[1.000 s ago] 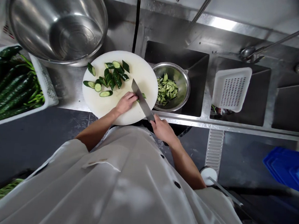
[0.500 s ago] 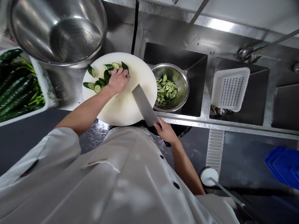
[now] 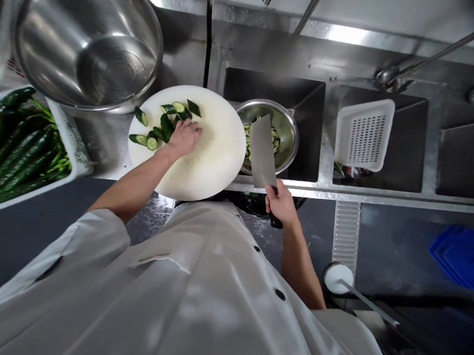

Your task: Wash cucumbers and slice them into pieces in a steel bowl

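Observation:
My right hand (image 3: 281,203) grips a cleaver (image 3: 262,149) by its black handle. The broad blade is over the near left part of a steel bowl (image 3: 289,149), partly hiding the sliced cucumber (image 3: 276,142) inside. On the round white cutting board (image 3: 217,159), my left hand (image 3: 185,137) is closed with its fingers curled down. Whatever lies under those fingers is hidden. Several thick cucumber pieces (image 3: 166,127) lie right beside the fingertips, and one diamond-shaped piece (image 3: 194,107) sits apart, farther back.
A large steel basin (image 3: 118,69) stands behind the board. At left, a white basket (image 3: 74,137) holds whole cucumbers (image 3: 22,139) and green peppers. The bowl sits in a sink (image 3: 310,128); another white basket (image 3: 363,135) tilts in the sink to its right.
The cleaver has moved right, off the board and over the bowl, and its blade points more straight away from me. My left hand has shifted slightly nearer me, uncovering the diamond-shaped piece.

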The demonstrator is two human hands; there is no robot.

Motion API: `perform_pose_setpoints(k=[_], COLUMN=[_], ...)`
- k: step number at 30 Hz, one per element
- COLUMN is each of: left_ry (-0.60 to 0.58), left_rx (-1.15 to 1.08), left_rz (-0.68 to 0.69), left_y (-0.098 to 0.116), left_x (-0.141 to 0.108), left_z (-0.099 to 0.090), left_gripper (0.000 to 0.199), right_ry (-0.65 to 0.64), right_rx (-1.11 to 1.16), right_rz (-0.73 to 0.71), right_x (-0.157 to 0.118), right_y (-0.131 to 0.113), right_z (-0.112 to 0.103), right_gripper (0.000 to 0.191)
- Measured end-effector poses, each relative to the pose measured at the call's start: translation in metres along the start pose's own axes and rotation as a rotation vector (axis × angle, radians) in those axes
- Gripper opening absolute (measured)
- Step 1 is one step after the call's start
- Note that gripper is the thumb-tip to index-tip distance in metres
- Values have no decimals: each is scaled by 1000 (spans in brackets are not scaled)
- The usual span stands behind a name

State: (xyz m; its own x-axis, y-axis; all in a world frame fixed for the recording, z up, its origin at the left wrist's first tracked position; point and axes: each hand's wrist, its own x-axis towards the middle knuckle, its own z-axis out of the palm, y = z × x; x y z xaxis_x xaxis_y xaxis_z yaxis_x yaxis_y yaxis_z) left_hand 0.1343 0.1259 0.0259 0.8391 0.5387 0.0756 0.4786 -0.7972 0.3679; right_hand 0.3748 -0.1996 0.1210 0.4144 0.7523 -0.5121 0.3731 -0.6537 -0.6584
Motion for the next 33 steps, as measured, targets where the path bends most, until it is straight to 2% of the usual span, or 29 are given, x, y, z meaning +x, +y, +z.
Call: perform_pose_setpoints(k=[2,4,6,7,9,12,14,18,24,28,33], left_ry=[-132,-259,-326,-317,-212,10,81,90,82,81,96], left_rx=[-46,-127,-211,-245,-287,-270,-239,-222,-192,-178,-183], left_rz=[77,160,234,257,250,146,100,99,106,105,97], left_y=[12,28,43,48,54,53,51,51,55,55,56], left_x=[-3,-4,-5,-5,-8,-21,-34,-51,-45,-43,-44], left_z=[2,5,7,8,10,15,19,26,29,31,34], left_gripper=[6,11,14,15,16,21,23,26,27,27,25], right_ry=[-40,-80,-112,-120,-115,-120,-164,-237,-275,-301,-282], right_rx=[9,-23,-107,-160,-284,-484,-585,-705,-808,-814,-806], right_rz=[-14,-35,-60,-76,-108,-131,-125,-95,-57,-79,-93], right_x=[-7,-12,-14,-15,-16,-20,-24,-33,-50,-39,-29], right_y=[-4,-9,-13,-15,-19,-27,-34,-52,-82,-91,-91], right_z=[7,14,20,22,26,32,37,42,30,35,39], right_gripper=[29,28,28,29,32,37,40,43,41,38,38])
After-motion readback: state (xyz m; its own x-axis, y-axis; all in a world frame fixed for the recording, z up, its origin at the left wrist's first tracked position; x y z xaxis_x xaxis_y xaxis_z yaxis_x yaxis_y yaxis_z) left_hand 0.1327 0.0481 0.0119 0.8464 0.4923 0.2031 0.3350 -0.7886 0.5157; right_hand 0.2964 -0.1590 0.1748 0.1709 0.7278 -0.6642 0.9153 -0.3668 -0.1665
